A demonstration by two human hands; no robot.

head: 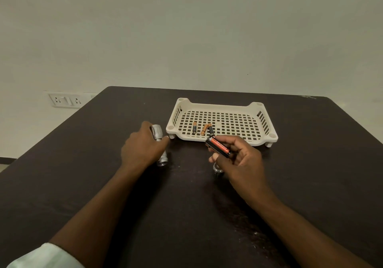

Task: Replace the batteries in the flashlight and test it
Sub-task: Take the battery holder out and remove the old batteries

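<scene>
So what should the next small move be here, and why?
Probably bring the battery holder in the right hand to the open end of the flashlight body, which the left hand grips on the table; its end cap already lies off.

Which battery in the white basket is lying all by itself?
The leftmost battery in the basket. It lies apart from the others, while the orange battery and the dark battery sit together, meeting at their far ends.

Dark table point(103, 185): white tray point(255, 142), flashlight point(160, 147), cap point(217, 169).
</scene>
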